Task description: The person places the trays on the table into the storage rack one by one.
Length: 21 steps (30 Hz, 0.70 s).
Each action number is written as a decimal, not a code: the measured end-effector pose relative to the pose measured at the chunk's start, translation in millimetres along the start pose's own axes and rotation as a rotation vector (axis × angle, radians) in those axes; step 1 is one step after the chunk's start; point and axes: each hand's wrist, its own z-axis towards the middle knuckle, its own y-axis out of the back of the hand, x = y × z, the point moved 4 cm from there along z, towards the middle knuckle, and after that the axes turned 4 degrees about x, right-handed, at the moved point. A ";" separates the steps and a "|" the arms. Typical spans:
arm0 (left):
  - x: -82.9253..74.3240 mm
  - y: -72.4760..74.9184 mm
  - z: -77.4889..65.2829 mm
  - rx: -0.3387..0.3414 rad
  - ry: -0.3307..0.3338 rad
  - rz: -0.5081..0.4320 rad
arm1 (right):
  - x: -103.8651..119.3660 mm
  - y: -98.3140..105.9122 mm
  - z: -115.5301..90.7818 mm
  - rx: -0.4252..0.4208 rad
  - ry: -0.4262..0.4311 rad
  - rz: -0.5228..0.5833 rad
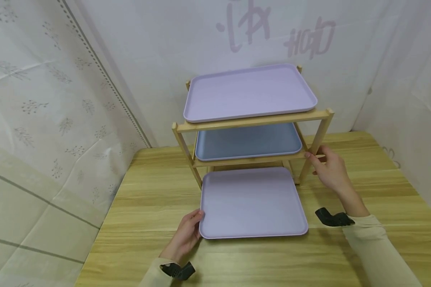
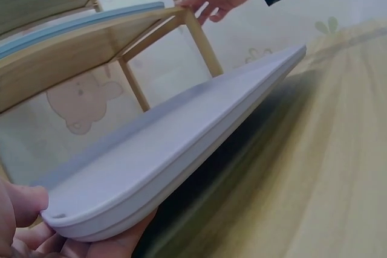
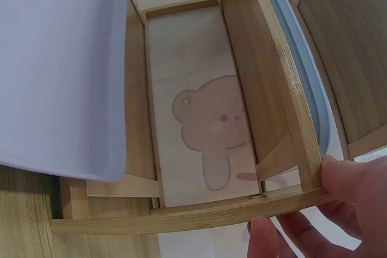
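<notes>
A lilac rectangular tray [image 1: 253, 203] lies in front of the lowest level of a three-tier wooden rack [image 1: 260, 121]. My left hand [image 1: 186, 235] grips its near left corner, thumb over the rim and fingers underneath. In the left wrist view, this tray [image 2: 157, 155] is raised off the table and has nothing on it. With my right hand [image 1: 330, 169] I hold the rack's right front post at middle-shelf height; the right wrist view shows thumb and fingers around the wood. A blue tray [image 1: 248, 141] sits on the middle shelf, and another lilac tray [image 1: 251, 93] on the top one.
The rack stands toward the back of a wood-grain table [image 1: 147, 215]. Behind it hangs a pale printed curtain [image 1: 158, 48], with another patterned curtain [image 1: 50, 99] along the left. A bear print [image 3: 211, 116] shows through the rack's side.
</notes>
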 end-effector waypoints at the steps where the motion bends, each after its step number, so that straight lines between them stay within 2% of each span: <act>1: -0.4 -0.1 2.0 -0.004 0.000 -0.001 | 0.0 -0.2 0.0 -0.001 -0.001 0.000; 12: -7.1 -3.0 27.8 -0.081 -0.006 -0.057 | 0.1 -0.6 -0.6 0.010 -0.016 0.009; 16: -11.6 -4.3 36.2 -0.070 -0.011 -0.063 | 0.6 0.1 -0.8 0.015 -0.023 0.023; 21: -16.8 -6.0 45.2 -0.059 -0.008 -0.130 | 1.0 -0.2 -0.2 0.015 -0.019 0.024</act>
